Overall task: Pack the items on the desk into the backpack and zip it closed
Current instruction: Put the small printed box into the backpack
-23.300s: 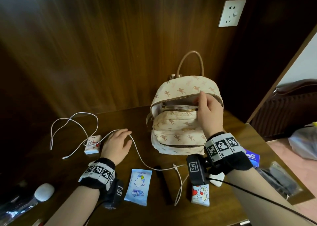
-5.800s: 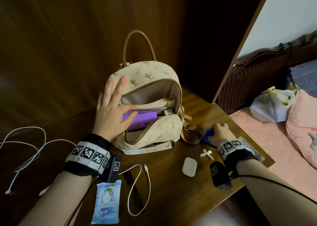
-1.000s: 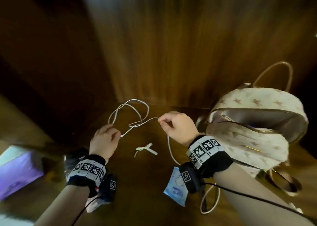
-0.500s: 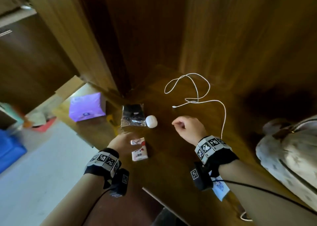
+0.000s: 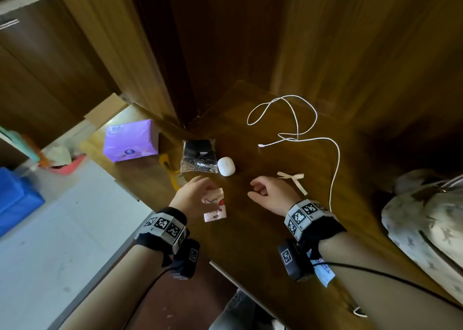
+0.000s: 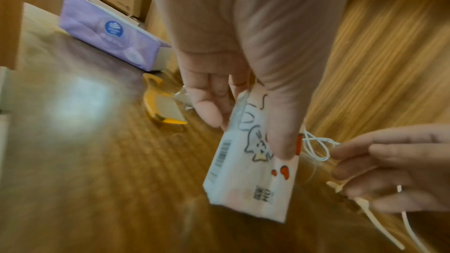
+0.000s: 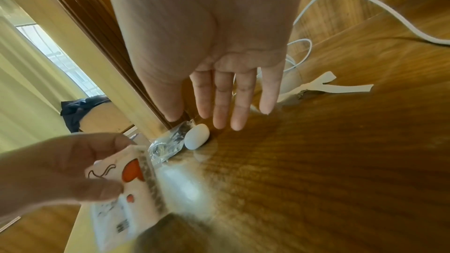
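My left hand (image 5: 208, 194) pinches a small white tissue pack (image 5: 215, 207) with a red cartoon print, held just above the desk near its left edge. In the left wrist view the thumb lies on the pack's (image 6: 250, 176) printed face and the fingers are behind it. My right hand (image 5: 260, 191) hovers beside it and holds nothing; its fingers (image 7: 222, 103) are straight. The cream star-print backpack (image 5: 426, 229) sits at the right edge, its opening out of sight. A white cable (image 5: 313, 119) lies looped at the back.
On the desk (image 5: 250, 242) lie a white earbud case (image 5: 226, 166), a clear bag of black items (image 5: 199, 155), a yellow comb (image 5: 172, 176), a cream ribbon bow (image 5: 292, 178) and a purple tissue pack (image 5: 131, 140). A blue wipes packet (image 5: 324, 274) lies under my right wrist. The desk edge drops off at left.
My left hand has closed on the cartoon tissue pack and raised it slightly off the desk. My right hand has shifted a little toward it, and its fingers have loosened.
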Motion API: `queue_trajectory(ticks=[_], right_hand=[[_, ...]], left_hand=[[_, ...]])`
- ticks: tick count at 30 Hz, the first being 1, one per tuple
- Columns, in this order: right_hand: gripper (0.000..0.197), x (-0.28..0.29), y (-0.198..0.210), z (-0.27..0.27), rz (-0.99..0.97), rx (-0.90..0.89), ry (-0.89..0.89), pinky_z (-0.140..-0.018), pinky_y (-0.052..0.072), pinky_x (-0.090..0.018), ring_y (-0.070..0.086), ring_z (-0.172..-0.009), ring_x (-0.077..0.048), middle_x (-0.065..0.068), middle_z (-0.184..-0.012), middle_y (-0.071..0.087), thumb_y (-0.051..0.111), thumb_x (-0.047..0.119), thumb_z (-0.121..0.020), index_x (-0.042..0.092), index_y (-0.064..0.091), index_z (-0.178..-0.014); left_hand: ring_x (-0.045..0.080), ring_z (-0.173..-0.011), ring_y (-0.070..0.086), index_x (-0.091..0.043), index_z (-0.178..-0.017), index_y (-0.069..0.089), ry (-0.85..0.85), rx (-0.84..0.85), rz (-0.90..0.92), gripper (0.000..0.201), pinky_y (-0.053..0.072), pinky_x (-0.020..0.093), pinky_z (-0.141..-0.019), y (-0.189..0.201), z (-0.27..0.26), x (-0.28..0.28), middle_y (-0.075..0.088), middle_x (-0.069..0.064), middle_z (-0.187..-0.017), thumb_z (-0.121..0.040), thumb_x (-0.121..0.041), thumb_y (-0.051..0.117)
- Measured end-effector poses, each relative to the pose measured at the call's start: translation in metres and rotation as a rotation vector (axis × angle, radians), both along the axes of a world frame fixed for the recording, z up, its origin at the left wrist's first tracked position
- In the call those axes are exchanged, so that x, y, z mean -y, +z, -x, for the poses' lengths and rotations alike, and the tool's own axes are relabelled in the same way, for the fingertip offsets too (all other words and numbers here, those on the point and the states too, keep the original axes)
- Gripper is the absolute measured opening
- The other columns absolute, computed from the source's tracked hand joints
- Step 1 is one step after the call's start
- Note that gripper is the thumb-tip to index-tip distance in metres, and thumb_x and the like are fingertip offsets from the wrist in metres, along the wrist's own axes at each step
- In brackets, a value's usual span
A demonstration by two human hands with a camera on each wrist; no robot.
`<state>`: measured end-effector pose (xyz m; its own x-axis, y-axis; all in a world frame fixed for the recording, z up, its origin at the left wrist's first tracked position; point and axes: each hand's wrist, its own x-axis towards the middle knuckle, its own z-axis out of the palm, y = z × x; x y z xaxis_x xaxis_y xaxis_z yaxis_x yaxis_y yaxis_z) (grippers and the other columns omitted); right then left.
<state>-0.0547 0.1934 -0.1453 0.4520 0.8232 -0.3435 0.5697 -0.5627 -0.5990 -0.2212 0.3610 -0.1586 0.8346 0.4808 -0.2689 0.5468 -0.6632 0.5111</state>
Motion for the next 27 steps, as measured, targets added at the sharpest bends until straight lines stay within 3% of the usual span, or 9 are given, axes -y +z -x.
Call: queue_trajectory(ticks=[3, 6, 10, 15, 21, 24, 27], right_hand=[[0.045, 0.004, 0.008, -0.004, -0.027, -0.014, -0.012, -0.088, 0.050, -0.032, 0.058, -0.099, -0.010, 0.007, -0.117, 0.059, 0.053, 0.045, -0.091, 0.022, 0.049, -0.129], [0.049, 0.013, 0.022, -0.012, -0.091, -0.003, -0.063, -0.086, 0.051, -0.033, 0.060, -0.097, -0.009, 0.008, -0.115, 0.061, 0.052, 0.049, -0.090, 0.023, 0.048, -0.130], [0.044, 0.032, 0.047, -0.029, -0.222, 0.048, -0.171, -0.084, 0.052, -0.033, 0.063, -0.093, -0.009, 0.007, -0.110, 0.065, 0.056, 0.042, -0.089, 0.021, 0.052, -0.127], [0.031, 0.067, 0.085, -0.054, -0.347, 0.172, -0.280, -0.080, 0.050, -0.029, 0.062, -0.089, -0.011, 0.004, -0.103, 0.067, 0.056, 0.031, -0.091, 0.019, 0.058, -0.120], [0.026, 0.126, 0.136, -0.082, -0.397, 0.358, -0.443, -0.078, 0.052, -0.039, 0.062, -0.086, -0.017, -0.001, -0.100, 0.067, 0.058, 0.028, -0.089, 0.015, 0.057, -0.111], [0.025, 0.161, 0.166, -0.089, -0.433, 0.457, -0.559, -0.074, 0.052, -0.035, 0.060, -0.081, -0.013, 0.000, -0.098, 0.065, 0.060, 0.025, -0.087, 0.015, 0.057, -0.110], [0.030, 0.198, 0.192, -0.090, -0.465, 0.508, -0.657, -0.072, 0.050, -0.027, 0.060, -0.084, -0.011, 0.000, -0.103, 0.064, 0.062, 0.024, -0.087, 0.014, 0.056, -0.115]], left_hand=[[0.012, -0.090, 0.055, -0.019, -0.111, 0.058, 0.018, 0.106, 0.053, 0.038, 0.037, 0.013, -0.065, 0.018, -0.021, 0.009, 0.054, -0.010, -0.097, -0.078, -0.023, 0.077], [0.004, -0.084, 0.059, -0.026, -0.106, 0.055, 0.036, 0.223, 0.165, 0.034, 0.042, 0.012, -0.065, 0.038, -0.047, 0.018, 0.058, -0.014, -0.095, -0.079, -0.022, 0.076], [-0.001, -0.087, 0.062, -0.027, -0.108, 0.057, -0.048, 0.376, 0.226, 0.032, 0.050, 0.017, -0.071, 0.063, -0.086, 0.033, 0.064, -0.011, -0.100, -0.081, -0.023, 0.074], [0.004, -0.094, 0.064, -0.026, -0.112, 0.058, -0.159, 0.516, 0.308, 0.035, 0.054, 0.029, -0.084, 0.097, -0.138, 0.065, 0.067, -0.010, -0.102, -0.081, -0.020, 0.074], [0.002, -0.095, 0.064, -0.025, -0.111, 0.058, -0.346, 0.683, 0.349, 0.030, 0.054, 0.029, -0.085, 0.140, -0.198, 0.118, 0.067, -0.012, -0.104, -0.085, -0.020, 0.070], [0.005, -0.102, 0.062, -0.027, -0.117, 0.054, -0.433, 0.740, 0.487, 0.027, 0.054, 0.033, -0.087, 0.160, -0.220, 0.150, 0.064, -0.008, -0.110, -0.092, -0.038, 0.056], [0.012, -0.099, 0.061, -0.035, -0.102, 0.053, -0.504, 0.782, 0.552, 0.032, 0.053, 0.039, -0.085, 0.175, -0.237, 0.183, 0.063, -0.005, -0.102, -0.086, -0.057, 0.037]])
